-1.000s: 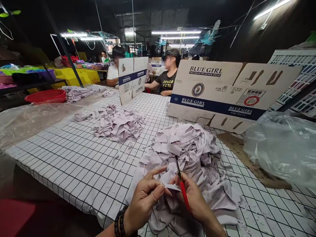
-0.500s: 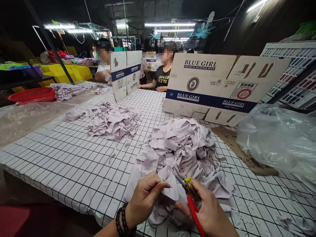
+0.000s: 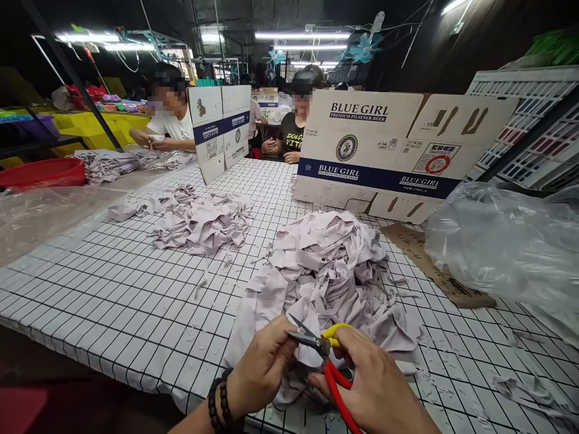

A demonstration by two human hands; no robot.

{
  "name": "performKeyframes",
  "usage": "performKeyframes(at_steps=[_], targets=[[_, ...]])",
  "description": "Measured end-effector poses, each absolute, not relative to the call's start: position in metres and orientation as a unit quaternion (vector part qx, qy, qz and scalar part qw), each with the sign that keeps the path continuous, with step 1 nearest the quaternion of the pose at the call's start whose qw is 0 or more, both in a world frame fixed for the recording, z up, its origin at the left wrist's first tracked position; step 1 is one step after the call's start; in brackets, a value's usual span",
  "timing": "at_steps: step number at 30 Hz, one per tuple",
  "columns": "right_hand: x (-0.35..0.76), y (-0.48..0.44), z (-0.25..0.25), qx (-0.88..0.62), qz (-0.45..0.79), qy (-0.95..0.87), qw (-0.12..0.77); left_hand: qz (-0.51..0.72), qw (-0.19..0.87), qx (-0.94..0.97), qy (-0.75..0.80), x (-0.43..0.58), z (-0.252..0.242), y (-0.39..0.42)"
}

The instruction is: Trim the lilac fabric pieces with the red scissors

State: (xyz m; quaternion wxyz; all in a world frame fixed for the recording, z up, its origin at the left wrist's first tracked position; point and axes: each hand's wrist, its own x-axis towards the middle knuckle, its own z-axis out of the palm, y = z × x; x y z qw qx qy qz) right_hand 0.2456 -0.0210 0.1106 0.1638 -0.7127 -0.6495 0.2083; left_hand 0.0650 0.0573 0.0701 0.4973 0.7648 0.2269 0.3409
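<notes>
My right hand (image 3: 368,377) grips a pair of scissors (image 3: 312,341) with one red and one yellow handle. Their blades are spread and point left, right at the fingertips of my left hand (image 3: 260,367). That hand, with dark beaded bracelets at its wrist, is closed in a pinch on a pale fabric piece (image 3: 306,355), mostly hidden behind the fingers and blades. Just beyond both hands rises a big heap of pale pinkish-grey fabric pieces (image 3: 328,259). Small trimmed scraps lie around it.
A smaller fabric pile (image 3: 205,223) lies left on the grid-patterned tablecloth (image 3: 149,289). Flattened beer cartons (image 3: 362,141) stand upright at the back. Clear plastic bags (image 3: 493,247) and a brown cardboard strip (image 3: 438,268) are at right, a red basket (image 3: 43,175) at left. Two people sit opposite.
The scissors have swung left, with their blades now spread beside my left fingertips; before, they pointed up and away from them. The whole view has shifted slightly.
</notes>
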Motion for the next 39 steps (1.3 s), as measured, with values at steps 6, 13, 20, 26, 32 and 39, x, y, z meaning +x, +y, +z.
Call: performKeyframes(at_steps=[6,13,20,26,32,39], targets=[[0.2454,-0.0197,0.1085,-0.707,0.198,-0.659,0.162,0.338,0.515,0.755,0.224,0.0636,0.0703,0.0574],[0.2449,-0.021,0.1074,-0.707,0.2,-0.656,0.171,0.338,0.528,0.745,0.227,0.0647,0.072,0.058],[0.2447,-0.0235,0.109,-0.703,0.175,-0.661,0.193,0.333,0.522,0.751,0.231,0.0647,0.0745,0.0579],[0.2453,-0.0268,0.1113,-0.703,0.185,-0.66,0.189,0.335,0.524,0.75,0.226,0.0642,0.0736,0.0571],[0.2435,-0.0268,0.1107,-0.697,0.187,-0.665,0.194,0.337,0.525,0.747,0.231,0.0642,0.0723,0.0562],[0.2444,-0.0269,0.1092,-0.7,0.197,-0.66,0.188,0.335,0.521,0.752,0.225,0.0636,0.0735,0.0568]])
